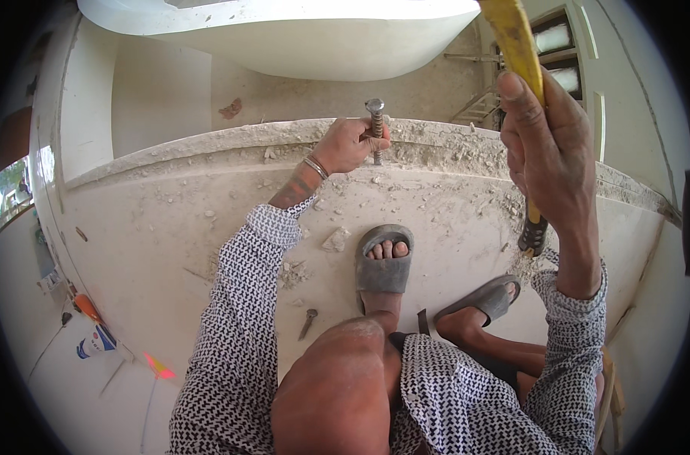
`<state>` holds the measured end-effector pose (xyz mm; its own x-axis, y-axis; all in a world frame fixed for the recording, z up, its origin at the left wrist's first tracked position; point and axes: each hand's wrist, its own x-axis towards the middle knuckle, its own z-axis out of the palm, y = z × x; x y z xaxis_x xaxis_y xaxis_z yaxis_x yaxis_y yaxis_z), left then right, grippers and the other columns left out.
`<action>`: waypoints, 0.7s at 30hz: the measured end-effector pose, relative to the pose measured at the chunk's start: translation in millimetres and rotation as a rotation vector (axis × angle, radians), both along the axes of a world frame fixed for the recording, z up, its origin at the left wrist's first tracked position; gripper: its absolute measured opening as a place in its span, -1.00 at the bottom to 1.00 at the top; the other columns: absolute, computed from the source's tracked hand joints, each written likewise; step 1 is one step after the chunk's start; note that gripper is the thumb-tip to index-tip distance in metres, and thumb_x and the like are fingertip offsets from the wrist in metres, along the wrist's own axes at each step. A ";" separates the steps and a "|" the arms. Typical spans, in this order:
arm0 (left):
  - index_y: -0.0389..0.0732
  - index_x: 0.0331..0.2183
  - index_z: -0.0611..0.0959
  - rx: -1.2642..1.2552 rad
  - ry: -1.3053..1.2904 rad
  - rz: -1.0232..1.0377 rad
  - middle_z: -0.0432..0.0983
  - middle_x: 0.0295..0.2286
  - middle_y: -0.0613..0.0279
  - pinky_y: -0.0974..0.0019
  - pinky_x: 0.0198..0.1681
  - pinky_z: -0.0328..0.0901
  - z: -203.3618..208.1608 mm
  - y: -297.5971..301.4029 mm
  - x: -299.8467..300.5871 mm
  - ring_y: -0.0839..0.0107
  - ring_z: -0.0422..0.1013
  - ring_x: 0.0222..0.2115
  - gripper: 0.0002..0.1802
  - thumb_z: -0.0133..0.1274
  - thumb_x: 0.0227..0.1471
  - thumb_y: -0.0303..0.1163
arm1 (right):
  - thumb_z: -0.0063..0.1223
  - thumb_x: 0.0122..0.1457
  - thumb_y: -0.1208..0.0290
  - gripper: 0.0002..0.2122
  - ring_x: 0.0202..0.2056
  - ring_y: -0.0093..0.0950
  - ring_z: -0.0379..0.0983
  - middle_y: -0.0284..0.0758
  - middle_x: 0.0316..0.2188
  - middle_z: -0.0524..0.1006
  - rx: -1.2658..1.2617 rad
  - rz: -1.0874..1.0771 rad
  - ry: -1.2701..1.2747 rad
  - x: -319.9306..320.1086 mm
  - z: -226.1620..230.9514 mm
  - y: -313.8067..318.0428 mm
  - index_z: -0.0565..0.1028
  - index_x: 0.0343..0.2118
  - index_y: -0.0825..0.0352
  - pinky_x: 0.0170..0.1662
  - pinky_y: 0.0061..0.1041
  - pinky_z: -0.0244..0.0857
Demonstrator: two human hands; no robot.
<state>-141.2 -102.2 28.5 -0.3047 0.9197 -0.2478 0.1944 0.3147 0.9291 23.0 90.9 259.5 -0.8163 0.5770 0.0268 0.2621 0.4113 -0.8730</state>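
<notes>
My left hand (pixel 346 145) is closed around a ribbed steel chisel (pixel 375 111), which stands nearly upright with its flat, rounded head showing above my fingers. Its lower end meets the broken groove (pixel 428 157) along the raised concrete ledge. Raised on the right, my right hand (pixel 551 148) grips a hammer by its yellow handle (pixel 515 38). The dark grip end pokes out below my fist, while the hammer's upper end runs out of the frame, so its head is hidden. A second short metal chisel or bolt (pixel 308 324) lies on the floor left of my knee.
A white bathtub (pixel 322 45) stands beyond the ledge. Rubble chunks (pixel 336 240) and dust lie around my sandalled feet (pixel 384 262). On the left are an orange tool (pixel 87 308), a blue-and-white packet (pixel 96 342) and a cable. Wood pieces (pixel 612 390) lie at the lower right.
</notes>
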 end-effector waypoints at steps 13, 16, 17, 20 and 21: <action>-0.22 -0.28 0.70 0.024 0.092 0.059 0.64 -0.51 0.19 0.30 -0.35 0.40 -6.3 -9.1 0.8 0.46 0.52 -0.51 -0.77 0.27 0.10 -0.27 | -0.11 0.44 0.14 -0.62 -0.73 -0.61 0.19 -0.40 -0.68 0.34 0.033 0.297 -0.438 -12.0 -27.7 0.9 0.50 -0.13 0.46 -0.74 -0.54 0.06; -0.21 -0.29 0.70 -0.006 0.098 0.077 0.64 -0.52 0.17 0.30 -0.35 0.40 -9.6 -16.1 7.0 0.43 0.53 -0.51 -0.77 0.27 0.09 -0.26 | -0.13 0.45 0.16 -0.62 -0.73 -0.70 0.15 -0.53 -0.66 0.30 0.173 0.129 0.018 -23.4 -7.3 -11.4 0.47 -0.04 0.47 -0.78 -0.61 0.04; -0.20 -0.29 0.70 0.004 0.095 0.073 0.64 -0.51 0.16 0.29 -0.35 0.40 -11.7 -13.5 8.3 0.40 0.54 -0.50 -0.77 0.27 0.09 -0.25 | -0.12 0.45 0.18 -0.63 -0.74 -0.68 0.15 -0.53 -0.67 0.30 0.152 0.077 0.090 -19.7 -15.2 -16.3 0.46 -0.04 0.47 -0.77 -0.59 0.06; -0.18 -0.30 0.70 0.006 0.131 0.026 0.65 -0.50 0.15 0.27 -0.36 0.41 -4.6 0.2 15.0 0.31 0.56 -0.51 -0.77 0.26 0.09 -0.23 | -0.01 0.39 0.29 -0.71 -0.71 -0.34 0.40 -0.13 -0.70 0.46 0.052 0.179 -0.360 19.1 -51.0 -23.8 0.45 -0.12 0.51 -0.62 -0.32 0.24; -0.18 -0.31 0.70 -0.002 0.156 0.010 0.65 -0.50 0.15 0.27 -0.36 0.41 1.6 4.9 16.9 0.28 0.57 -0.51 -0.77 0.26 0.09 -0.22 | 0.02 0.37 0.34 -0.70 -0.73 -0.24 0.41 -0.04 -0.71 0.46 0.069 0.308 -0.533 24.4 -63.1 -15.6 0.46 -0.14 0.57 -0.64 -0.29 0.22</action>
